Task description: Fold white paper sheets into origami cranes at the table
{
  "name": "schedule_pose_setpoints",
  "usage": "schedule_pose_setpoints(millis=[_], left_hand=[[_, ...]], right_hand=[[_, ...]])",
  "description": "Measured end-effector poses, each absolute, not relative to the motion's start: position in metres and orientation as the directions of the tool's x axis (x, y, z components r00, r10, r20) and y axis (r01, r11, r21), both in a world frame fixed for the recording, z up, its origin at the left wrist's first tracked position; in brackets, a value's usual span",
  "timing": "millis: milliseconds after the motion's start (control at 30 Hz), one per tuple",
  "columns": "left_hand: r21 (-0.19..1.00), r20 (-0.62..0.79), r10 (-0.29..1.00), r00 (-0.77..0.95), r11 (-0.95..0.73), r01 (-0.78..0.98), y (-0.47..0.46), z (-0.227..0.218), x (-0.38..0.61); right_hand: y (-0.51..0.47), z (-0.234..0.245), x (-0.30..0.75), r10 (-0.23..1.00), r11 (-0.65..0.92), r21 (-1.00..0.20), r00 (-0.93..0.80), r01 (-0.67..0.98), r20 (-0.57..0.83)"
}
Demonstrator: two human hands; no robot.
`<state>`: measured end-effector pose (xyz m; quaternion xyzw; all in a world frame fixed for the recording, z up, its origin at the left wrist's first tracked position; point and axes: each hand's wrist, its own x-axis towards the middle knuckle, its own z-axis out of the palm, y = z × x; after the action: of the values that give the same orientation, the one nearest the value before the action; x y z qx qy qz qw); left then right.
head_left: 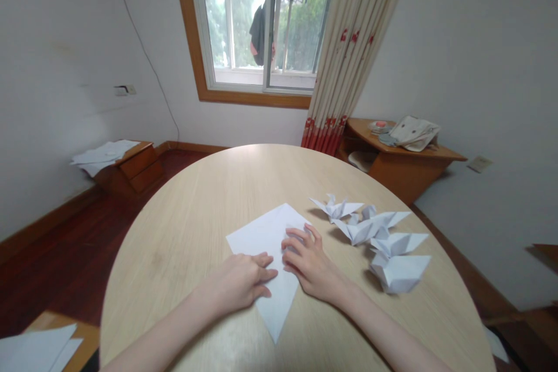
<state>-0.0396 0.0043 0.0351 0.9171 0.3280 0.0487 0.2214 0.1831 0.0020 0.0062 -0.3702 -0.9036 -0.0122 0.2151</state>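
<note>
A white sheet of paper (261, 231) lies on the round wooden table in front of me, its lower part tapering to a point toward me like a kite. My left hand (249, 276) rests on the paper's left side, fingers spread and pressing down. On the right side, my right hand (307, 258) lies with its fingers apart and bent, the tips on the paper near its right edge. Part of that edge is hidden under this hand. Several folded paper cranes (400, 272) stand close together to the right of my right hand.
The round table (174, 232) fills the middle of the view. Loose white sheets (39, 349) lie at the lower left, beside the table. Beyond it are a small drawer cabinet (142, 168) with papers on top, a corner desk (401, 171) with a cloth bag, and a curtained window (261, 23).
</note>
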Motion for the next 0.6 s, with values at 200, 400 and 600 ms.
schedule_pose_setpoints(millis=[200, 400, 600], left_hand=[[0.407, -0.043, 0.604, 0.795, -0.717, 0.567, 0.007, 0.026, -0.043], [0.372, -0.027, 0.592, 0.806, -0.742, 0.557, 0.007, 0.025, -0.042], [0.342, 0.006, 0.582, 0.813, -0.765, 0.545, 0.005, 0.021, -0.041]], right_hand=[[0.003, 0.003, 0.182, 0.659, 0.729, -0.144, -0.630, 0.669, 0.410], [0.004, 0.001, 0.181, 0.642, 0.739, -0.125, -0.635, 0.662, 0.430], [0.004, 0.002, 0.181, 0.641, 0.735, -0.099, -0.640, 0.671, 0.423]])
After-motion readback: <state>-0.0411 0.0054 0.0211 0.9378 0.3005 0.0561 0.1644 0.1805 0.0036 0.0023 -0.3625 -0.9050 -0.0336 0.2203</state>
